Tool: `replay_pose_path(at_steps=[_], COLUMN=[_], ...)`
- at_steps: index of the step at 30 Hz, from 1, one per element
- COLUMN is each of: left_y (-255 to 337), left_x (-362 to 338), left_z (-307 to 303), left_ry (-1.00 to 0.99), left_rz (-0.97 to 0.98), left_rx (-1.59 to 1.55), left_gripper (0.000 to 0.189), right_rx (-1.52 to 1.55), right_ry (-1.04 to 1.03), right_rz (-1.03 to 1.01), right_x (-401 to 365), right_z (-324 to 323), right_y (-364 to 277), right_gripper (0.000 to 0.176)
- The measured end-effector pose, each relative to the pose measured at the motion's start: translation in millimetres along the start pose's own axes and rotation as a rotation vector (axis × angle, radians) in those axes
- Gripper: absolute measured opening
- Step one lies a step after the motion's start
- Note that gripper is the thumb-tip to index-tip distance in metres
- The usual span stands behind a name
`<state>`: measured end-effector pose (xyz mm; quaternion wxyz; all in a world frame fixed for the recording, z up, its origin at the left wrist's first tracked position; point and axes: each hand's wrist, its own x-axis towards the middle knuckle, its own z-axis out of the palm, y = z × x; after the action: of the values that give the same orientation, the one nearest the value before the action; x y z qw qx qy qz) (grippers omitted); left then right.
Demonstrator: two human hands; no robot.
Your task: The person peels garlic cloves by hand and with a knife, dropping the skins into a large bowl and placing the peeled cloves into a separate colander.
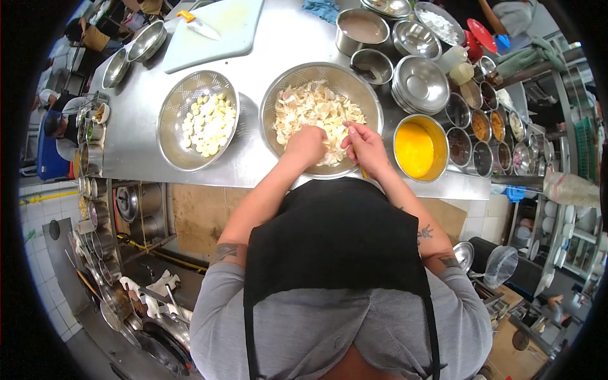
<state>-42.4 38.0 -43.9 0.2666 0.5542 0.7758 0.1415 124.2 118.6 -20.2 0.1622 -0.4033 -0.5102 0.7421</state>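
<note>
A perforated steel colander (270, 101) in front of me holds unpeeled garlic (310, 104) and loose papery skins. My left hand (306, 147) is inside it with curled fingers, and what they grip is hidden. Just to its right, my right hand (367, 149) is closed, thumb and fingertips together over the garlic. A slim yellow-orange handle (363, 171) shows below that palm; its other end is out of sight. To the left, a second colander (170, 136) contains peeled garlic cloves (208, 125).
A pot of yellow liquid (415, 149) stands close to my right forearm. Stacked steel bowls (421, 85) and several ingredient containers crowd the right side. At the back left, an orange-handled knife (199, 25) lies on a pale cutting board (231, 35). Other people are at the far left.
</note>
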Motion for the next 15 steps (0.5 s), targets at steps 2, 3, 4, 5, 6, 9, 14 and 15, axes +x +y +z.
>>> replay_pose_path(at_steps=[2,3,4,5,6,9,14,15], left_y=[4.7,3.4,1.4,-1.1,-3.4,-12.8,-4.5,-2.2], left_x=[2.4,4.6,5.2,5.5,5.1,0.6,-9.9,-13.7], left_z=[1.1,2.8,4.7,6.1,5.8,7.4,-13.8,-19.0], left_ry=[-0.014,-0.031,-0.051,-0.057,-0.062,0.054,-0.058,-0.093], left_rz=[-0.030,-0.039,-0.053,-0.039,-0.029,0.046,-0.128,-0.165], left_rx=[-0.042,-0.080,-0.119,-0.126,-0.133,-0.321,-1.062,-1.190], left_gripper=[0.026,0.024,0.023,0.022,0.022,0.022,0.017,0.016], right_rx=[-0.029,-0.044,-0.043,-0.043,-0.043,-0.039,-0.169,-0.209], right_ry=[-0.020,-0.029,-0.030,-0.034,-0.042,-0.055,-0.123,-0.135], right_rz=[-0.017,-0.025,-0.028,-0.029,-0.030,-0.032,-0.093,-0.124], right_x=[0.6,0.2,-1.0,-2.1,-2.6,-2.8,-9.2,-9.9], right_z=[-0.4,-1.2,-2.2,-2.0,-0.6,1.8,0.8,1.7], right_y=[2.2,1.5,0.6,-0.6,-1.4,-1.9,-3.2,-1.6], right_gripper=[0.034,0.034,0.034,0.034,0.035,0.035,0.035,0.035])
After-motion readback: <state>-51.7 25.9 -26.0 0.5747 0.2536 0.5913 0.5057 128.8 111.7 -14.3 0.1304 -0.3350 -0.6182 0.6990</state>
